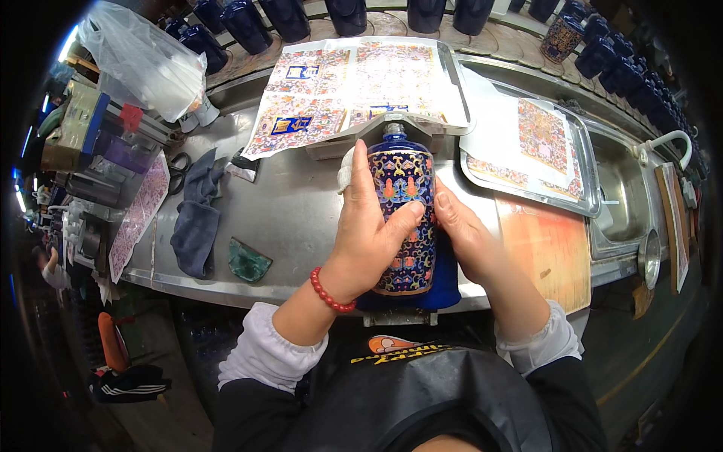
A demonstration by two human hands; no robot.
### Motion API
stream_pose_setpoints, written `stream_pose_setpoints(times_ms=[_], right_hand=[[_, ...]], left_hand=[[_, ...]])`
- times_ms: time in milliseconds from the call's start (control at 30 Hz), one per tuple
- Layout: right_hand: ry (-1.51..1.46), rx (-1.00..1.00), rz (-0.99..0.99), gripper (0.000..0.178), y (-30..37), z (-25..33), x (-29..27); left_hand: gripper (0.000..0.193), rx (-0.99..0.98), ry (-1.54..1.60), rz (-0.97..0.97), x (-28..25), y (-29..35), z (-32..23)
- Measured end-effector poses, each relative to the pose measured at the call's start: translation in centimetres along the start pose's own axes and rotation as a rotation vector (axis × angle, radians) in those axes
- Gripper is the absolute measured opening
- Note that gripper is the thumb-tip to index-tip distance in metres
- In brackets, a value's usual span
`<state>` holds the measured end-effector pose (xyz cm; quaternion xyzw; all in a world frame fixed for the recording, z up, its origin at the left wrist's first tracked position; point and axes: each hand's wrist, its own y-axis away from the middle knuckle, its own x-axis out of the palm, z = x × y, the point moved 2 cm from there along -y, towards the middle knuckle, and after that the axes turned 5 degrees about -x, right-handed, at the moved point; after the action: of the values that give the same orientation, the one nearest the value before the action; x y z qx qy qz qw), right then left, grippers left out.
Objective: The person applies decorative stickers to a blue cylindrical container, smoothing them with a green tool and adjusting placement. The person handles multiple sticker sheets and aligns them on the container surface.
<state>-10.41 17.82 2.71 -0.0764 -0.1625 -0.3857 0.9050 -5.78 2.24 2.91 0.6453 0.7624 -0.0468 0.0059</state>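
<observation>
A dark blue bottle covered in a colourful floral pattern lies between my hands at the bench's front edge, its neck pointing away from me. My left hand grips its left side, thumb across the front. Along the right side, my right hand presses its fingers against the bottle; its palm side is hidden. Beneath the bottle shows a dark blue cloth. Beyond the neck, a large patterned decal sheet rests partly on a metal tray. A green scraper piece and a crumpled grey-blue cloth lie to the left.
Several blue bottles line the conveyor at the back. At right, a metal tray holds cut decals, beside a wooden board and a sink. Scissors and a plastic bag are at left.
</observation>
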Motion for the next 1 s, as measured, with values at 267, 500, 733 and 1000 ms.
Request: stream_pose_setpoints(times_ms=[267, 500, 733, 1000], right_hand=[[-0.052, 0.003, -0.099, 0.065, -0.8, -0.4, -0.2], [-0.032, -0.089, -0.083, 0.066, -1.1, -0.4, 0.3], [0.007, 0.034, -0.154, 0.074, -1.0, 0.2, 0.4], [0.065, -0.026, -0.119, 0.092, -1.4, -0.3, 0.0]], left_hand=[[0.086, -0.104, 0.038, -0.005, -0.9, -1.5, -0.6], [0.080, 0.083, -0.306, -0.074, -0.3, -1.9, -0.3], [0.086, -0.122, 0.377, 0.268, -2.4, -1.1, -0.9], [0.082, -0.095, 0.345, 0.161, -1.5, -0.5, 0.0]])
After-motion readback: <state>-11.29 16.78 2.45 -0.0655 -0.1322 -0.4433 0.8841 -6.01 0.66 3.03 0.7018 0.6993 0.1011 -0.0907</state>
